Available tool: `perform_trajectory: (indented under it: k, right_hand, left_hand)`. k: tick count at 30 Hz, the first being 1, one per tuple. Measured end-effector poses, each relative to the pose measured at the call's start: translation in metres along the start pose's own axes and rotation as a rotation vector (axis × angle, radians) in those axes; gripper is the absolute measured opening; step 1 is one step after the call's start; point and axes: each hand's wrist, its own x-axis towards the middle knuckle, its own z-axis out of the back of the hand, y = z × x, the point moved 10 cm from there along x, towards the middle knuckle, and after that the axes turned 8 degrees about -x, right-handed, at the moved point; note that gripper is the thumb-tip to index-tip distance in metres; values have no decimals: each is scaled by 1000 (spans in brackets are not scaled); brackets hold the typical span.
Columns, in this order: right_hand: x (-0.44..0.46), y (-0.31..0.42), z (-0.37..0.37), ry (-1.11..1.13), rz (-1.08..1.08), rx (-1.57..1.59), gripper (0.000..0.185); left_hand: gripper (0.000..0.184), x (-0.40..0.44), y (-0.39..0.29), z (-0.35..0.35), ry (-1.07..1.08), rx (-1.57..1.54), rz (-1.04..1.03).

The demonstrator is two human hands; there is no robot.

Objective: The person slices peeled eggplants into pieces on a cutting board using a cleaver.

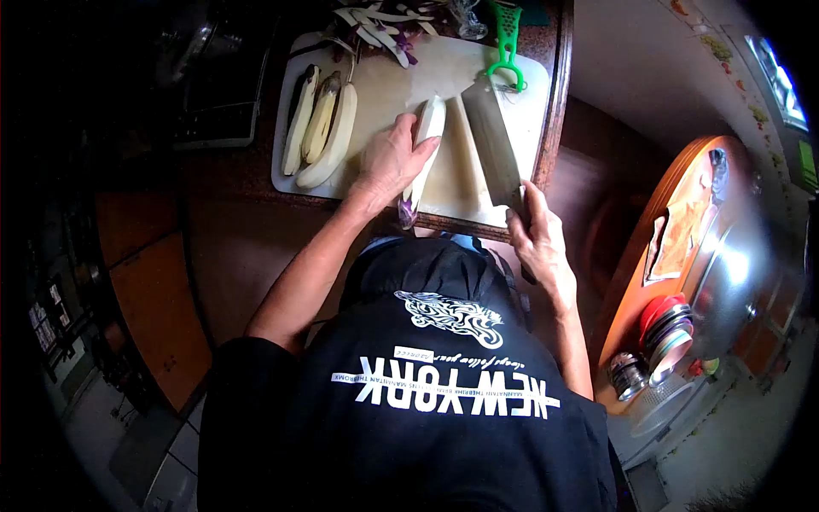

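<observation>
My left hand (pixel 397 158) grips a peeled eggplant (pixel 415 189), thumb across its top and fingers along its left side. The eggplant lies lengthwise on a white cutting board (pixel 456 64), its purplish stem end towards me. My right hand (pixel 542 243) is closed around the handle of a cleaver (pixel 495 141). The broad blade is over the board, to the right of the eggplant and apart from it. Several more peeled eggplants (pixel 343 141) rest side by side at the board's left. A green peeler (pixel 508 43) lies across the upper right edge.
Pale and purple peelings (pixel 375 27) are heaped at the board's far edge. A dark countertop (pixel 559 81) borders the board. To the right stand a wooden board or shelf (pixel 627 299), stacked bowls (pixel 665 333) and a metal can (pixel 627 377). Orange cabinet doors (pixel 162 290) are at left.
</observation>
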Motion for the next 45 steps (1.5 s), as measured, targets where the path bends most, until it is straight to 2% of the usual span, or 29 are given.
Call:
perform_trajectory:
  k: [2,3,5,6,7,11,13,15,17,18,20,23,25,26,30,35,37,38,45]
  right_hand:
    - [1,13,-5,-31,79,-51,42]
    - [-8,3,12,-32,57,-107,42]
    - [-8,5,5,-33,62,-104,39]
    - [-8,-2,8,-51,28,-65,36]
    - [-9,-1,6,-48,27,-63,36]
    - [-7,12,7,-116,78,-130,34]
    - [-5,10,3,-83,57,-208,34]
    - [-5,23,8,-110,74,-214,31]
    - [-4,34,9,-122,126,-247,28]
    - [-2,38,9,-162,169,-274,23]
    - [1,38,5,-139,159,-332,23]
    - [4,45,2,-131,185,-350,23]
    - [9,41,-2,-87,120,-382,19]
    - [9,48,1,-117,173,-393,17]
    - [20,40,1,-16,122,-496,19]
    - [29,36,6,41,83,-504,17]
    - [34,31,0,63,90,-385,19]
    - [39,26,-4,62,89,-383,19]
    - [40,22,-11,-50,129,-409,18]
  left_hand:
    - [59,0,-1,7,25,-60,46]
    - [59,1,-9,-19,39,-117,33]
    - [55,2,11,-20,14,-393,130]
    - [54,-4,3,-22,78,-618,260]
    - [54,-3,6,-24,75,-656,275]
    - [50,-4,4,-19,55,-540,260]
    - [50,8,-3,-12,-23,-264,71]
    - [48,6,-22,-12,-37,-272,-51]
    - [43,4,-35,-16,66,-235,75]
    - [43,6,-31,-23,69,-237,70]
    - [40,9,-25,-26,-61,-190,-54]
    - [40,2,-25,-26,-101,-237,-86]
    - [40,3,-25,-27,-56,-218,-43]
    - [40,5,-24,-29,-17,-198,0]
    - [40,8,-25,-30,-2,-204,-31]
    - [37,10,-29,-32,-44,-203,-97]
    - [36,11,-28,-33,6,-169,-58]
    - [35,12,-25,-35,52,-134,-21]
    - [31,9,-32,-28,33,-181,-58]
